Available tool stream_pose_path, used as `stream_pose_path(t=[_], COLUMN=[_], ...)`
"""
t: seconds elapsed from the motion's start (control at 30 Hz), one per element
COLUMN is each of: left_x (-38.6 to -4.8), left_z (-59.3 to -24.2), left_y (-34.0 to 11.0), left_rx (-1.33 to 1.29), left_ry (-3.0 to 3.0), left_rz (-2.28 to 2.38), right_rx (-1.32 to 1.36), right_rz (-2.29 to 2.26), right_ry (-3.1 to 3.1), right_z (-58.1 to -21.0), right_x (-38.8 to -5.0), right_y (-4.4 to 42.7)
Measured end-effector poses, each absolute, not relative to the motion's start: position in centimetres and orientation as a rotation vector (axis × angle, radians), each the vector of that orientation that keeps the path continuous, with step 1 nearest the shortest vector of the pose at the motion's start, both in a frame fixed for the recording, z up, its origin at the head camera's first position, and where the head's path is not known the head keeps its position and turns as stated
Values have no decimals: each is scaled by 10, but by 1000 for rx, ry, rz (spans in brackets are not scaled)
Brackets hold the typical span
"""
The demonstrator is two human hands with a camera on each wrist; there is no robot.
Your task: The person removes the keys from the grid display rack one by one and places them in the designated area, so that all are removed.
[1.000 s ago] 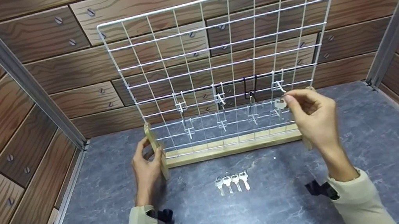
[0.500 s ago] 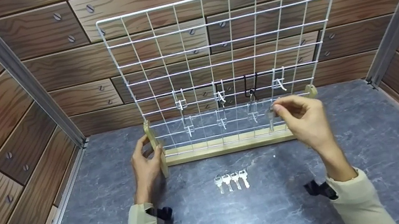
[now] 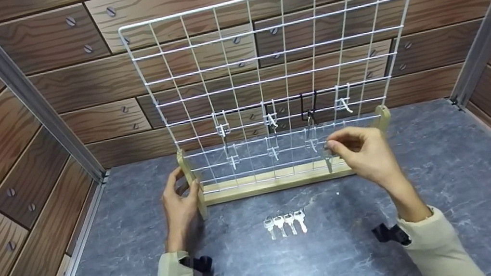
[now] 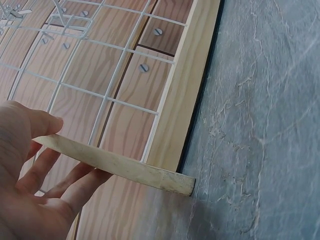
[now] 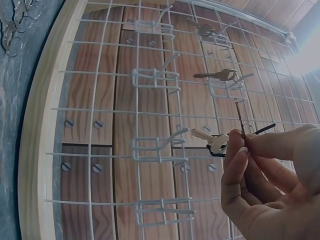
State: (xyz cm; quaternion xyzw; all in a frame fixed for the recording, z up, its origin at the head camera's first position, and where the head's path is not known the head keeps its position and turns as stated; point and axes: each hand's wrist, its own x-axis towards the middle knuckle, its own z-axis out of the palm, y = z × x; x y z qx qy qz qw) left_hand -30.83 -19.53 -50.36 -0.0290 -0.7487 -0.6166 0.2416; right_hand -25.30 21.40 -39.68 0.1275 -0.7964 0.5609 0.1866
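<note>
A white wire grid rack (image 3: 258, 58) stands upright in a wooden base. My left hand (image 3: 181, 203) grips the base's left end piece (image 4: 120, 167), thumb on one side and fingers on the other. Between thumb and fingertips my right hand (image 3: 367, 154) pinches a key (image 3: 329, 164), seen edge-on in the right wrist view. It hangs in front of the grid's lower right part, near the lower hooks. Keys hang from the upper left hooks and from a black hook (image 3: 308, 108). No key shows on the upper right white hook (image 3: 342, 104).
Several keys with rings (image 3: 285, 224) lie in a row on the grey marbled table (image 3: 265, 271) before the rack. Lower hooks (image 3: 273, 153) stick out from the grid. Wood-patterned walls (image 3: 97, 92) enclose the back and sides.
My right hand has moved left and down with the key, away from the upper right white hook to the lower hooks. The left hand has stayed on the base's end piece.
</note>
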Motion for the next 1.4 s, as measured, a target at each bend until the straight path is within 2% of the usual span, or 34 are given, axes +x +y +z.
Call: stream_pose_path(t=[0.7,1.4], left_x=[-308,-308], left_z=[-507,-505], left_y=[-196,-197], left_rx=[-84,-116], left_ry=[-2035,-2056], left_rz=[-1692,-1647], right_rx=[375,386], right_rz=[1486,1466], right_ry=[-2384,-2487], right_z=[-427,-439], right_x=[-272,-276], right_y=[214,212])
